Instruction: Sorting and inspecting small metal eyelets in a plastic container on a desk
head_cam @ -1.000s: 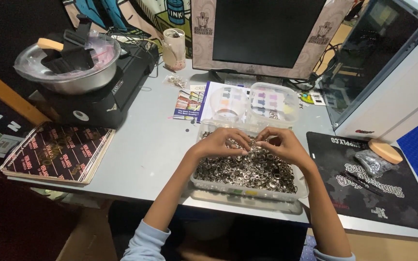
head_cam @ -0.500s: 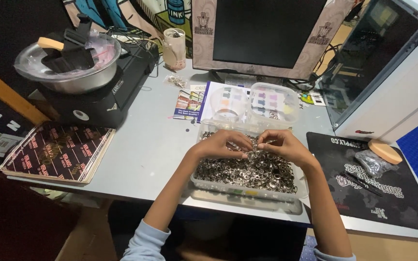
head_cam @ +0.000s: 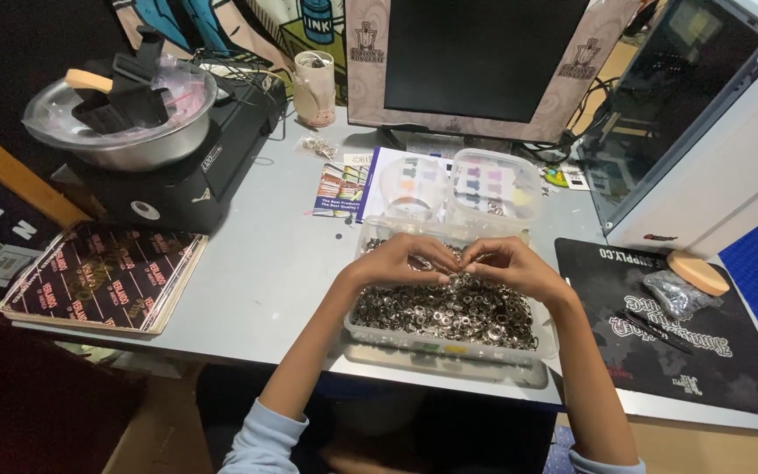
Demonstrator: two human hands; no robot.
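Observation:
A clear plastic tub [head_cam: 449,351] full of several small metal rings [head_cam: 449,312] sits at the front edge of the grey desk [head_cam: 265,272]. My left hand [head_cam: 392,261] and my right hand [head_cam: 506,263] hover over the tub's far half, fingertips meeting at the middle. The fingers of both hands pinch small metal rings between them, close above the pile. Both forearms rest over the tub's sides, with pale blue sleeves near the bottom edge.
Two clear lidded boxes [head_cam: 493,184] and leaflets [head_cam: 344,184] lie behind the tub. A monitor [head_cam: 475,61] stands at the back, a computer case [head_cam: 704,132] at right, a black mat [head_cam: 686,351] with small items, a metal bowl [head_cam: 125,114] on a black machine, and a dark box [head_cam: 103,276] at left.
My hands have drawn closer together over the tub, fingertips now nearly touching. Everything else on the desk has stayed in place.

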